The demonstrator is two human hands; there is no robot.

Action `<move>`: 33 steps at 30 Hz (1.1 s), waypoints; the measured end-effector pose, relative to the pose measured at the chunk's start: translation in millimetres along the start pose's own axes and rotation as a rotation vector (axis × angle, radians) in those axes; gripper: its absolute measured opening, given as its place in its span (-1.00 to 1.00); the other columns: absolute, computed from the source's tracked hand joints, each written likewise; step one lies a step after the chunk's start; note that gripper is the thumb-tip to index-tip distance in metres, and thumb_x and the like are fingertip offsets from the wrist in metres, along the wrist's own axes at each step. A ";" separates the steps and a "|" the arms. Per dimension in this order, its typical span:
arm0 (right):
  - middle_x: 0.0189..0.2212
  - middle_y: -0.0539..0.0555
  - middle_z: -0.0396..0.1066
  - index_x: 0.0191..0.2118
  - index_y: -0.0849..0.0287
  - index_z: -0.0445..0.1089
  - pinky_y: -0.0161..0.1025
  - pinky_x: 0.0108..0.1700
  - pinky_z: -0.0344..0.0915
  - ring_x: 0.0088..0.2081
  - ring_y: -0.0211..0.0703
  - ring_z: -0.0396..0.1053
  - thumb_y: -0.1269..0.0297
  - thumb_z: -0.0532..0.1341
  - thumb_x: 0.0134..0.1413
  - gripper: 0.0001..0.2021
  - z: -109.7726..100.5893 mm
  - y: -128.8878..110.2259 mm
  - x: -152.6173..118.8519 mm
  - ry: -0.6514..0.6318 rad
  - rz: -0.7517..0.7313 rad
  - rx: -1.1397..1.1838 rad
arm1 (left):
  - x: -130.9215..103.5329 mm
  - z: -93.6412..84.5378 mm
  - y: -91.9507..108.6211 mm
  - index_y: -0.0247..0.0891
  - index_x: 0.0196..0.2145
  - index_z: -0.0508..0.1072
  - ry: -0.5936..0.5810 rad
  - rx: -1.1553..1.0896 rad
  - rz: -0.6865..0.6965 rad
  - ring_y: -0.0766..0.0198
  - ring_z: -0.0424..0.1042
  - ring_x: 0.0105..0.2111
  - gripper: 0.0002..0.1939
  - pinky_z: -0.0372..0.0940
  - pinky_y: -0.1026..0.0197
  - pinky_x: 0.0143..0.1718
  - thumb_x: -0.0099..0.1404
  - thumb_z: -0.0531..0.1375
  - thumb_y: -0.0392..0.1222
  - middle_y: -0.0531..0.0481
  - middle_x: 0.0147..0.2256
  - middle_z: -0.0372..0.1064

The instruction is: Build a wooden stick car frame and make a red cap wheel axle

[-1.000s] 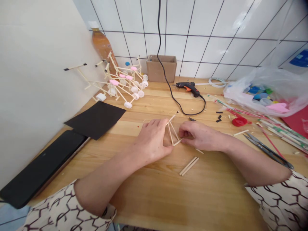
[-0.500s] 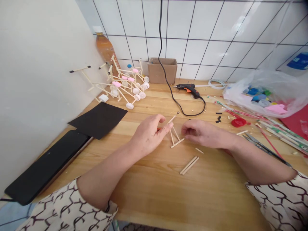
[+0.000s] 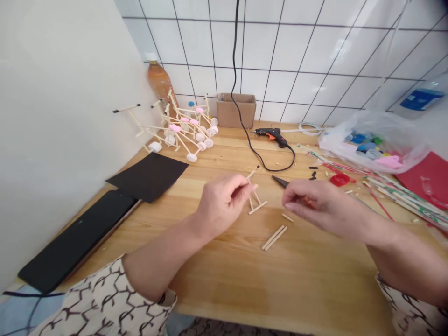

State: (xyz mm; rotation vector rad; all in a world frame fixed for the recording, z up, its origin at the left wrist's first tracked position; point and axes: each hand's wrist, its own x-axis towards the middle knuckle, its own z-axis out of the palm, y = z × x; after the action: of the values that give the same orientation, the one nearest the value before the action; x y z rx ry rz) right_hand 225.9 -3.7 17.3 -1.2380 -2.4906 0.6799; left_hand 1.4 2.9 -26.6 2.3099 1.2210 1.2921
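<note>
My left hand [image 3: 227,200] has its thumb and fingertips pinched together beside a small wooden stick frame [image 3: 258,208]; whether something small is between them is hidden. The frame stands on the table, its upper stick ending in a black tip. My right hand [image 3: 311,200] is curled, with a dark pointed tool [image 3: 280,181] projecting past its fingertips, apparently held in it. Between the hands and nearer the front lie a short stick [image 3: 288,217] and two longer parallel sticks [image 3: 275,238].
Bicycle-like stick models [image 3: 182,123] stand back left near a bottle [image 3: 161,81]. A black sheet [image 3: 150,176] and phone [image 3: 80,235] lie left. Behind are a cardboard box [image 3: 236,112] and glue gun [image 3: 273,134]; a bag of caps [image 3: 371,144] sits right.
My right hand has moved right, and the dark pointed tool now shows at its fingers. My left fingertips have closed together. The camera view has shifted slightly.
</note>
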 end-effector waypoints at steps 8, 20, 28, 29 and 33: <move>-0.50 0.00 0.35 -0.42 0.16 0.30 -0.30 -0.37 0.20 -0.42 -0.24 0.30 0.42 0.08 0.16 -0.85 43.1 -2.3 -36.6 0.021 -0.073 -0.019 | -21.2 16.6 24.7 -0.32 -0.53 0.35 -0.416 0.134 0.265 0.31 0.33 -0.53 -0.72 0.18 0.28 -0.48 0.32 0.10 -0.19 0.02 -0.57 0.35; -0.53 0.00 0.32 -0.46 0.18 0.28 -0.31 -0.41 0.21 -0.47 -0.28 0.26 0.40 0.10 0.14 -0.85 53.4 10.1 -36.7 0.188 -0.021 0.102 | -28.5 19.5 44.0 -0.30 -0.37 0.36 -0.811 0.326 0.031 0.05 0.46 -0.37 -0.83 0.35 0.10 -0.39 0.28 0.10 -0.14 -0.14 -0.39 0.45; -0.57 -0.02 0.32 -0.48 0.18 0.31 -0.35 -0.46 0.21 -0.50 -0.30 0.26 0.41 0.14 0.09 -0.86 52.1 16.6 -35.2 0.278 0.044 0.116 | -29.3 20.3 42.4 -0.29 -0.39 0.34 -0.804 0.325 0.089 0.09 0.45 -0.40 -0.88 0.35 0.10 -0.39 0.27 0.03 -0.29 -0.12 -0.41 0.45; -0.57 -0.02 0.32 -0.48 0.18 0.31 -0.35 -0.46 0.22 -0.51 -0.30 0.26 0.41 0.14 0.09 -0.86 52.3 17.0 -34.9 0.272 0.049 0.117 | -29.6 20.8 42.1 -0.29 -0.39 0.33 -0.799 0.331 0.098 0.08 0.45 -0.41 -0.88 0.35 0.10 -0.39 0.26 0.02 -0.30 -0.12 -0.42 0.44; -0.57 -0.02 0.33 -0.48 0.18 0.32 -0.34 -0.46 0.22 -0.51 -0.29 0.26 0.38 0.13 0.10 -0.85 52.7 17.5 -34.1 0.255 0.067 0.125 | -31.7 22.9 40.2 -0.29 -0.41 0.32 -0.787 0.352 0.151 0.09 0.44 -0.44 -0.88 0.35 0.11 -0.42 0.25 0.01 -0.33 -0.12 -0.45 0.43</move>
State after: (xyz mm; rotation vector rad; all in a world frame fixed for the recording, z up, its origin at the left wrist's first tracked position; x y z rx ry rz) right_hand 234.7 -37.0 -38.0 -1.2795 -2.1760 0.6384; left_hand 33.4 -42.0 -37.2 2.7597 1.0422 0.1073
